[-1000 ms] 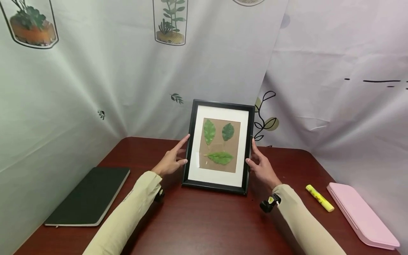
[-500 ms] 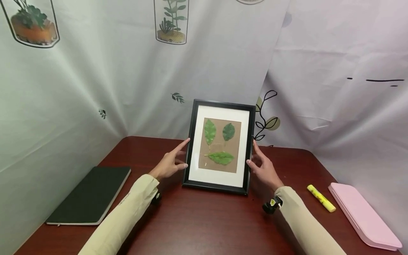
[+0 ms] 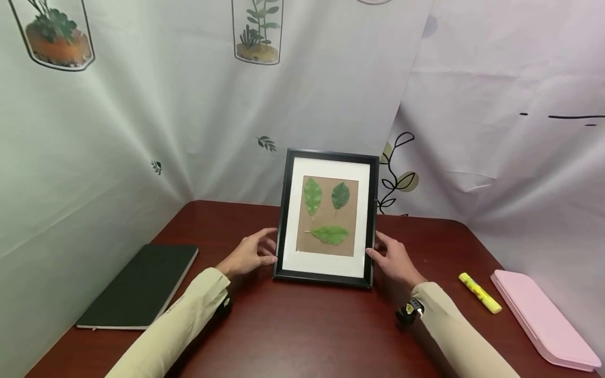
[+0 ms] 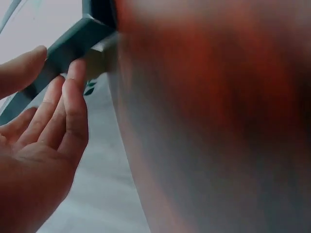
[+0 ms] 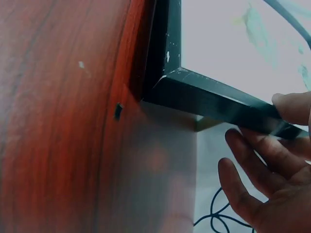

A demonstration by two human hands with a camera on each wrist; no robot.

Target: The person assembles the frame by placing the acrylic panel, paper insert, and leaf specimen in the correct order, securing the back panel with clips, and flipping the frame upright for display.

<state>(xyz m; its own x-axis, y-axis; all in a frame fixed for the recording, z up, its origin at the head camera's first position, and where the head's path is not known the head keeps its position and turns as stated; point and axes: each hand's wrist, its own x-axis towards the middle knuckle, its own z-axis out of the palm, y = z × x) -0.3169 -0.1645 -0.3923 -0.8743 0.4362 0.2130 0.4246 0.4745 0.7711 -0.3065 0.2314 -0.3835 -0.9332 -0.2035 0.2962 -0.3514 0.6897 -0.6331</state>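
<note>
A black picture frame [image 3: 323,278] with a white mat stands on the table, leaning slightly back. Behind its mat lie three green leaves [image 3: 330,234] on a brown backing. My left hand [image 3: 248,253] holds the frame's left side low down, the thumb at the front edge and the fingers along the side. On the opposite side my right hand [image 3: 396,258] grips the lower edge, thumb in front. In the right wrist view, fingers [image 5: 243,162] reach behind the frame border [image 5: 209,99]. In the left wrist view, fingertips meet the dark border [image 4: 73,41]. The frame's back is hidden.
A dark notebook [image 3: 139,286] lies at the left of the reddish-brown table [image 3: 302,331]. To the right are a yellow marker [image 3: 479,293] and a pink case [image 3: 543,320]. A printed white cloth [image 3: 331,79] hangs behind the table.
Both hands have slid down along the frame's sides towards its lower corners. The frame stays nearly in place, and the whole view has shifted slightly.
</note>
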